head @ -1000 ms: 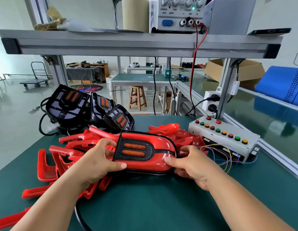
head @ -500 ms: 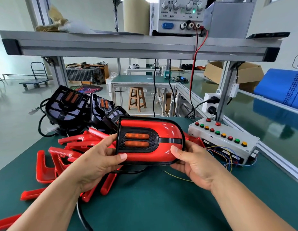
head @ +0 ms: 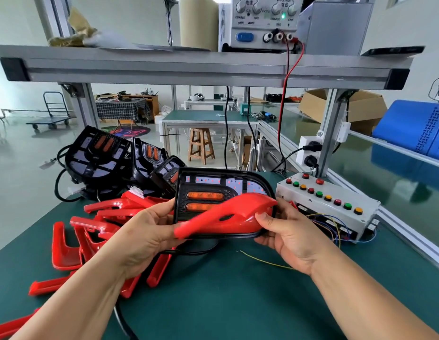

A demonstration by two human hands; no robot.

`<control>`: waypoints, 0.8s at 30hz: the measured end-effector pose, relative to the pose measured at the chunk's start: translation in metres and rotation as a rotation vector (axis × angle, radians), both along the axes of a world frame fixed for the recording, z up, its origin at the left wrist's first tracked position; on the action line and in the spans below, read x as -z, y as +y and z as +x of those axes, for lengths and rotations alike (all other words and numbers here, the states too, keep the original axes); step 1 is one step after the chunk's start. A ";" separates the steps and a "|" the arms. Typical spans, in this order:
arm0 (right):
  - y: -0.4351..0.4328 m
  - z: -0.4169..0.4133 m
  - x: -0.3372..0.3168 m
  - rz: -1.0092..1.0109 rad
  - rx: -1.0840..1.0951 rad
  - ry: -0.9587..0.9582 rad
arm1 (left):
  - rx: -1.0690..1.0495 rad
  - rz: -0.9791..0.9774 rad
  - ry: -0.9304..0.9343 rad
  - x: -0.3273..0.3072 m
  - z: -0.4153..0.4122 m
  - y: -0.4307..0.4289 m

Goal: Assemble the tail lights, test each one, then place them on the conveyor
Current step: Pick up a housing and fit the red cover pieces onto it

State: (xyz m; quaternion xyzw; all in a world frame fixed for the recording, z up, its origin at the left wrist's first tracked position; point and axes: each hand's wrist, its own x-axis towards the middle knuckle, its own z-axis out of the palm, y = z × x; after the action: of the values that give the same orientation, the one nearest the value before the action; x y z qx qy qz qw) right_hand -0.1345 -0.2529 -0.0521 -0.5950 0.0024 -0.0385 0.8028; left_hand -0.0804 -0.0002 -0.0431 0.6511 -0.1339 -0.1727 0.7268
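Power supply (head: 260, 23) on shelf (head: 164, 67), green lamp (head: 283, 15) lit. Red lead (head: 286, 94) hangs from its terminals, down past shelf. Beige roll (head: 198, 23) left of it, grey box (head: 336, 28) right. Stool (head: 201, 146) beside far table (head: 208, 117). Cart (head: 52, 116) far left on floor. Cardboard box (head: 361, 106) behind right post (head: 332, 133); socket block (head: 309, 150) on post. Blue bundle (head: 415, 128) far right.

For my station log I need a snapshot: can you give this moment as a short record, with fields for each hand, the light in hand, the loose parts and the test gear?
left hand: grips the black housing at its left end
right hand: pinches the red cover against the housing's right end
cover state: tilted, not seated; circuit board above it exposed
loose parts: red covers and black housings piled at left on the table
test gear: button box at right, power supply on the shelf
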 end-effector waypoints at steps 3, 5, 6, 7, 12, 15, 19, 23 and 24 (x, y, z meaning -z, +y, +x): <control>0.001 0.002 0.003 0.006 -0.008 0.044 | 0.009 -0.011 0.028 0.002 0.000 -0.002; 0.003 0.004 0.006 0.014 -0.005 0.090 | -0.014 -0.014 0.049 0.004 0.000 -0.004; 0.003 0.005 0.007 0.015 0.004 0.117 | -0.023 -0.015 0.058 0.004 0.001 -0.005; 0.002 0.006 0.008 0.021 0.011 0.141 | -0.026 -0.015 0.066 0.005 0.001 -0.007; -0.002 0.011 0.014 0.052 0.030 0.162 | -0.059 -0.010 0.101 0.007 0.004 -0.013; -0.004 0.012 0.016 0.050 0.015 0.170 | -0.058 -0.001 0.106 0.009 0.006 -0.015; -0.006 0.011 0.016 0.022 -0.050 0.185 | -0.013 0.043 0.107 0.008 0.004 -0.012; -0.004 0.009 0.017 0.014 -0.057 0.221 | 0.000 0.394 -0.089 -0.002 -0.003 -0.002; -0.004 0.008 0.017 0.005 -0.046 0.231 | -0.083 0.632 -0.272 -0.007 -0.006 0.003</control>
State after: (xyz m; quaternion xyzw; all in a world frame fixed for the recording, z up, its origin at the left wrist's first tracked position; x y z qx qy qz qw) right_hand -0.1263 -0.2566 -0.0692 -0.5933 0.0813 0.0486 0.7994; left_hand -0.0859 0.0024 -0.0357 0.8660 -0.1429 -0.0874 0.4711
